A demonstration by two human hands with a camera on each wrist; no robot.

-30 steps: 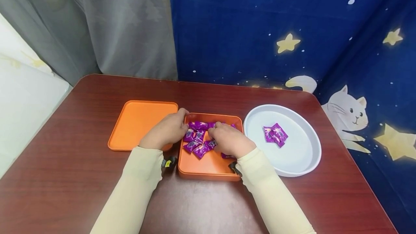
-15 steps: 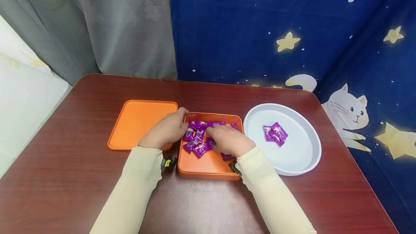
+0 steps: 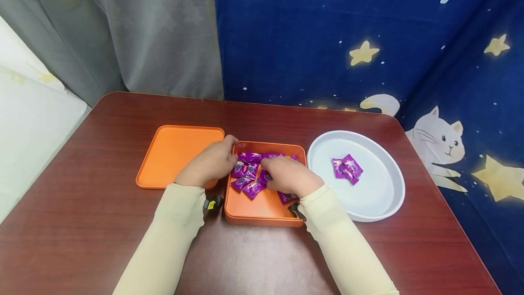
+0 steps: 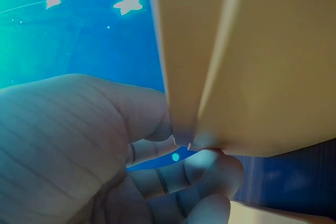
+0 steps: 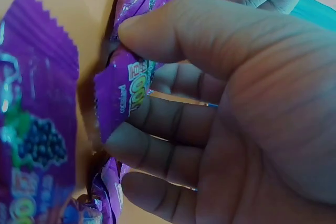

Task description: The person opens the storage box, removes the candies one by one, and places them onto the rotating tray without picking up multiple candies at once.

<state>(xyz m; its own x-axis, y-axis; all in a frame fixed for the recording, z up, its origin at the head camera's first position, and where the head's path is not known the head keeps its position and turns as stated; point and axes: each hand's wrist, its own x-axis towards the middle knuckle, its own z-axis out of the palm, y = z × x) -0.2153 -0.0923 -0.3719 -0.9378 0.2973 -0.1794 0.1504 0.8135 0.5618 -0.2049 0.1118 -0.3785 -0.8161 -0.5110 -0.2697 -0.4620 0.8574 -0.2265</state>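
Observation:
An orange box point(image 3: 262, 221) holds several purple-wrapped grape candies point(image 3: 253, 189), mostly toward its back and left. My left hand point(image 3: 209, 164) grips the box's left wall near the back corner; in the left wrist view its thumb and bent fingers point(image 4: 210, 169) meet at the edge of the wall. My right hand point(image 3: 291, 176) reaches down into the box. In the right wrist view its thumb and curled fingers hold a grape candy point(image 5: 118, 95), with another candy point(image 5: 39, 145) close to the camera. Below this hand, part of the box floor is hidden in the head view.
A flat orange lid point(image 3: 176, 151) lies left of the box, partly behind my left hand. On the right stands a round white tray point(image 3: 378, 201) with a few purple candies point(image 3: 347, 169) in it. All rest on a reddish-brown table point(image 3: 102, 222), with curtains point(image 3: 286, 35) behind.
My right hand's fingertips have shifted slightly left and toward me among the candies, and a candy beside them has moved a little. The left hand stays at the box wall.

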